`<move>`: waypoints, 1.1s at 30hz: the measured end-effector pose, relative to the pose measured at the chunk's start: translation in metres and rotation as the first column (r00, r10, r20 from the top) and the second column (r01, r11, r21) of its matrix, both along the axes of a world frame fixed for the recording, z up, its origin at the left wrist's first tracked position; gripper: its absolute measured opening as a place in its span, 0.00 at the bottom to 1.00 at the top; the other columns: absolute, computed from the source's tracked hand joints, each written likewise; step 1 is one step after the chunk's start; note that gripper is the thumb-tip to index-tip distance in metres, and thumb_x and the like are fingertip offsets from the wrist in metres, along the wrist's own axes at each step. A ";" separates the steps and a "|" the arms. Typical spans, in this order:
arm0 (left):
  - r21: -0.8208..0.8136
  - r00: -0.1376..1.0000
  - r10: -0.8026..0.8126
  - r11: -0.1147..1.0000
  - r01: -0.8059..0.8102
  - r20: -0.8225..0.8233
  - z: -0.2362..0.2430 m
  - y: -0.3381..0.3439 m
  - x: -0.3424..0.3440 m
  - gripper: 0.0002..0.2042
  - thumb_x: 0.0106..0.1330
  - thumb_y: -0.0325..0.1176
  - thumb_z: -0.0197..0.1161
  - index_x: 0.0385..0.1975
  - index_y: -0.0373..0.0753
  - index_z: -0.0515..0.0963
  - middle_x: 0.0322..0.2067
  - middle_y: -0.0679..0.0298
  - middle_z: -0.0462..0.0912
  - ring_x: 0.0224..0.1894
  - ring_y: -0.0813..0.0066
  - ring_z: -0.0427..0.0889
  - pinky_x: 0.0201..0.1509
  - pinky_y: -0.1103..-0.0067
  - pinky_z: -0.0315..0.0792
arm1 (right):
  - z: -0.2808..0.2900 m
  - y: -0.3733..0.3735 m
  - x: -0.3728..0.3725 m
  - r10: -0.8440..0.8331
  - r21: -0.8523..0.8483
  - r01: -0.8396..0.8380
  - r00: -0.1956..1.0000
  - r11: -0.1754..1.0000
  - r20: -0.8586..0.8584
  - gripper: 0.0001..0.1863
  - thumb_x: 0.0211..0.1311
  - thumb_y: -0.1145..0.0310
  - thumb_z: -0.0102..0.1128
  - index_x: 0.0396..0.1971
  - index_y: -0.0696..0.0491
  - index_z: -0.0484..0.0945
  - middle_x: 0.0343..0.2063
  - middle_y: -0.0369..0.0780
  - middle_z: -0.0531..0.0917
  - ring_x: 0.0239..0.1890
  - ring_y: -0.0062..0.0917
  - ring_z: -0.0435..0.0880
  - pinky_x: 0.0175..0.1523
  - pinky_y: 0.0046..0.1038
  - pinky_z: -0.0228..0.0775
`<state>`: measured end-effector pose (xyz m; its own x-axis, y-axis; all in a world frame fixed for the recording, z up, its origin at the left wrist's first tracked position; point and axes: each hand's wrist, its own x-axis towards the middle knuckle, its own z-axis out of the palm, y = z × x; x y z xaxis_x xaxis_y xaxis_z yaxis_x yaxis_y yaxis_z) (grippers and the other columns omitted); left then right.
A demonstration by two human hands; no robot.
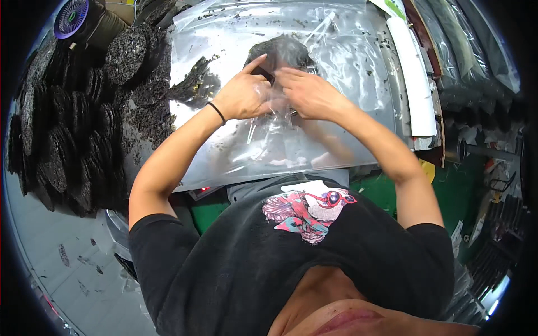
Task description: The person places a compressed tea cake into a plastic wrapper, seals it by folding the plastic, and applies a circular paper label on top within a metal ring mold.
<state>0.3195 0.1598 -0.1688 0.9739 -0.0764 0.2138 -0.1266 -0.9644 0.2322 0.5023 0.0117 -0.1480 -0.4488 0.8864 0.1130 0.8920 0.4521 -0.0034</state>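
Observation:
A dark round cake of what looks like dried seaweed [268, 56] lies at the far middle of the worktable, partly under hazy clear plastic. At its near edge, my left hand [244, 95] has its index finger stretched out and its other fingers curled in at a clear plastic bag [263, 131]. My right hand [310, 94] is close beside it, fingers bent together on the same plastic and blurred by motion. Between the hands the exact grip is hard to see. Loose dark seaweed [196, 84] lies left of my left hand.
Tall stacks of dark seaweed cakes [61, 134] crowd the left side, with a small round fan [71, 18] behind them. Clear plastic sheeting [358, 73] covers the table. A white roll [412, 78] lies along the right edge, beside more plastic packs [471, 45].

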 end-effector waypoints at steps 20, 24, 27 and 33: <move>-0.592 0.767 0.565 0.518 -0.617 -0.304 -0.001 -0.116 -0.098 0.48 0.64 0.47 0.70 0.73 0.24 0.48 0.70 0.31 0.57 0.76 0.42 0.54 0.78 0.62 0.50 | 0.010 0.037 -0.039 -0.073 -0.728 0.287 0.948 0.623 0.311 0.25 0.62 0.56 0.44 0.45 0.53 0.88 0.49 0.44 0.87 0.55 0.35 0.83 0.64 0.43 0.57; -0.540 0.829 0.464 0.804 -0.248 0.311 0.018 -0.082 -0.021 0.29 0.68 0.34 0.61 0.70 0.40 0.66 0.68 0.53 0.70 0.72 0.53 0.65 0.77 0.60 0.54 | 0.004 0.021 -0.043 -0.267 -0.677 0.304 0.950 0.670 0.161 0.22 0.63 0.55 0.49 0.44 0.51 0.88 0.49 0.44 0.87 0.56 0.33 0.83 0.63 0.41 0.60; -0.402 0.857 0.512 0.798 -0.448 0.063 0.006 -0.065 0.016 0.18 0.69 0.37 0.53 0.55 0.39 0.79 0.44 0.49 0.85 0.47 0.48 0.84 0.53 0.60 0.77 | -0.057 0.010 -0.031 -0.341 -0.396 0.257 0.927 0.881 -0.157 0.16 0.60 0.57 0.52 0.30 0.49 0.87 0.41 0.44 0.88 0.44 0.35 0.86 0.53 0.40 0.68; 0.020 0.782 0.522 0.835 -0.549 -0.340 0.007 -0.057 0.041 0.16 0.61 0.40 0.54 0.44 0.41 0.78 0.30 0.51 0.86 0.35 0.50 0.87 0.41 0.58 0.79 | -0.015 -0.062 0.041 -0.470 -0.323 0.756 -0.023 0.569 -0.883 0.23 0.55 0.59 0.73 0.44 0.60 0.78 0.40 0.46 0.84 0.42 0.35 0.83 0.55 0.36 0.71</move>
<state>0.3607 0.1032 -0.1616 0.8665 0.4814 -0.1321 0.4992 -0.8321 0.2418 0.5431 -0.0503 -0.1630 0.7544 0.6393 0.1488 0.3190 -0.1591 -0.9343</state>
